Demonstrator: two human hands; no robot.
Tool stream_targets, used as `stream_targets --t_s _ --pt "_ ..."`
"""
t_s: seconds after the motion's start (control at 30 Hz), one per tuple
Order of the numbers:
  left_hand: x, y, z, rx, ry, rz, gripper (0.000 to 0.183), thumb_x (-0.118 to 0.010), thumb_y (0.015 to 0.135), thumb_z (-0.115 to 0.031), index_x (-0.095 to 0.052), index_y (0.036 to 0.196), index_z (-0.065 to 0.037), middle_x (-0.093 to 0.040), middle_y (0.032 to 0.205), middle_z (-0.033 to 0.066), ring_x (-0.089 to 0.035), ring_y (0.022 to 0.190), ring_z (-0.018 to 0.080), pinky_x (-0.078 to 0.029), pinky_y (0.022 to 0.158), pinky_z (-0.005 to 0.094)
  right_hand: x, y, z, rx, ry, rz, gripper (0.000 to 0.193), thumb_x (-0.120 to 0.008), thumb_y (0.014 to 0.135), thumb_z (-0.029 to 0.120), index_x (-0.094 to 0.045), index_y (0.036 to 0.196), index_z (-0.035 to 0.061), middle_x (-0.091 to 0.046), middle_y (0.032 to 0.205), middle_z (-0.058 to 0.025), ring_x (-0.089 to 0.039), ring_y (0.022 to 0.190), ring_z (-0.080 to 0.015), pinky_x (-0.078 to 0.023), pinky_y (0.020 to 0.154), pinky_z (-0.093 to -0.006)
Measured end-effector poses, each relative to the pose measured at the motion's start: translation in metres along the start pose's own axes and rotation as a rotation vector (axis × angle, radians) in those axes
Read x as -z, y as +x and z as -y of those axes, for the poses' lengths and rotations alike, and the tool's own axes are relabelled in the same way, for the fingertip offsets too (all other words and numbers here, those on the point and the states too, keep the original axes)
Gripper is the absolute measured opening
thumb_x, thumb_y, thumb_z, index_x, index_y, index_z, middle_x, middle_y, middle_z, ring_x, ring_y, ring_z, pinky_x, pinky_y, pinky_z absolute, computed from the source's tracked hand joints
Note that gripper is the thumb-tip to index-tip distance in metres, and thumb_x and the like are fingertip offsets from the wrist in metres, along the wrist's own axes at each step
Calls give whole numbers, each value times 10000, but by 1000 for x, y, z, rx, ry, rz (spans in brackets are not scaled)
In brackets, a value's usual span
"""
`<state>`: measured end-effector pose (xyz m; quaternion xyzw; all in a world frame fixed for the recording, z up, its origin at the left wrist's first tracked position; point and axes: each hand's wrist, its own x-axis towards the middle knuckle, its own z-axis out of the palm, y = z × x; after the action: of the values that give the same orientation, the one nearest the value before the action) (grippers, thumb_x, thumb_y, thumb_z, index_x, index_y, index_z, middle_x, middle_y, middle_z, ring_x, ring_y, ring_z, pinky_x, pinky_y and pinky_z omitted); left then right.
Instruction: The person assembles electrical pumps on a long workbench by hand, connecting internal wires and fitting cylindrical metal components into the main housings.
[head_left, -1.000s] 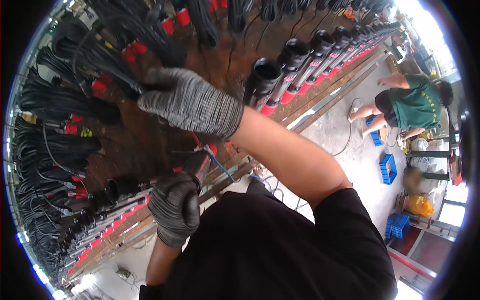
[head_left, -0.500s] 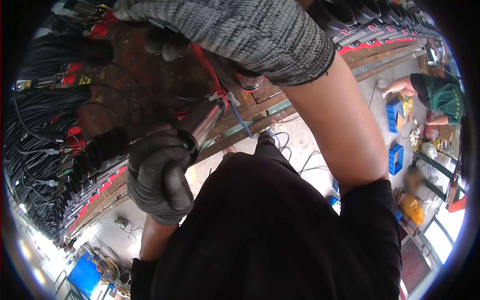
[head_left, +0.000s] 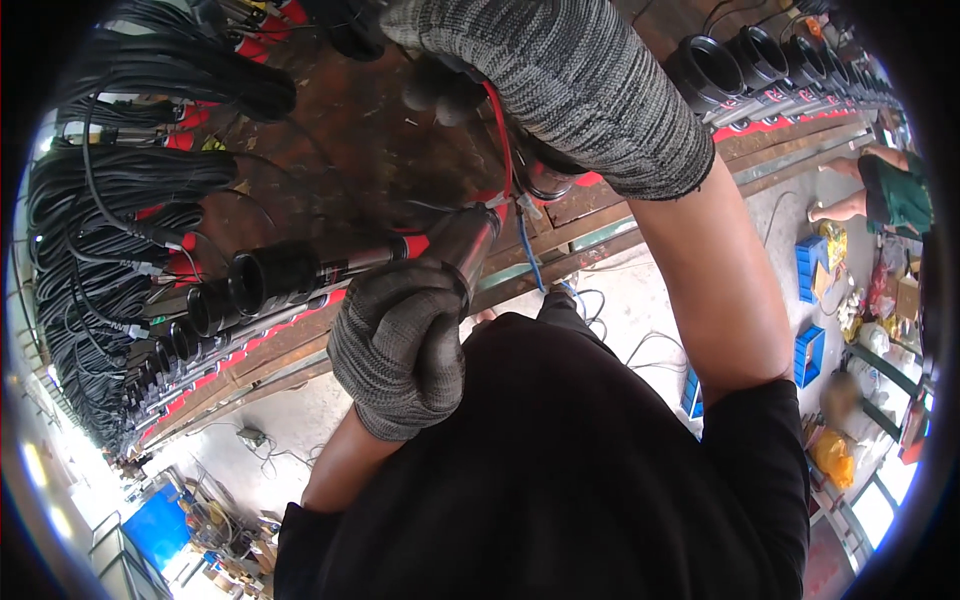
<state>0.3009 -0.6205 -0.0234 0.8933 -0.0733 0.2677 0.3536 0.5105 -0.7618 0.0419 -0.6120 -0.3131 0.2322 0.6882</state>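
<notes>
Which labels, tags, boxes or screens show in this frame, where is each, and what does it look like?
Red labels: strip of small red rectangles under the black cylinders at upper right.
Red tags: red patches among the black cable bundles at left.
Blue crates: open blue plastic bins on the floor at right.
Yellow bag: crumpled, on the floor at lower right.
No screens in view.

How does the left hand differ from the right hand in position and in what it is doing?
The left hand is low, just above the person's dark shirt, and closed around a metal cylinder; the right hand is high, reaching over the workbench. The whole back of the left hand shows, while the right hand's fingertips run out of view, so its grip cannot be told. Both wear grey knitted gloves.
</notes>
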Motion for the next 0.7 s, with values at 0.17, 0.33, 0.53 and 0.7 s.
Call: stream_targets --t_s 0.17,0.33,0.53,0.7 --pt "2 -5 1 15 38 17 148 -707 838 -102 -682 984 -88 -710 987 104 -694 887 302 -558 870 439 -10 3 -16 -25 138 -81 369 -662 1029 192 -625 1325 -26 -651 866 -3 -609 740 -86 -503 643 -241" --pt "-2 -6 -2 -28 22 7 175 -696 811 -102 -671 984 -104 -694 978 94 -664 886 326 -529 813 447 -8 3 -19 78 170 -73 359 -671 1027 173 -630 1330 -16 -655 911 12 -578 805 -57 -483 691 -220" --pt "-3 -8 -3 -78 53 7 195 -696 824 -115 -652 1012 -93 -672 993 91 -645 901 334 -514 796 461 -7 5 -17 100 40 -81 209 -659 1034 177 -681 1151 5 -652 911 20 -548 831 -47 -461 708 -236" --pt "-4 -10 -1 -66 50 -40 205 -713 822 -121 -663 1012 -62 -662 1014 121 -651 908 349 -517 781 468 10 3 -37 267 -336 -87 297 -675 948 11 -690 1243 46 -682 1135 -84 -656 997 -138 -552 814 -258"
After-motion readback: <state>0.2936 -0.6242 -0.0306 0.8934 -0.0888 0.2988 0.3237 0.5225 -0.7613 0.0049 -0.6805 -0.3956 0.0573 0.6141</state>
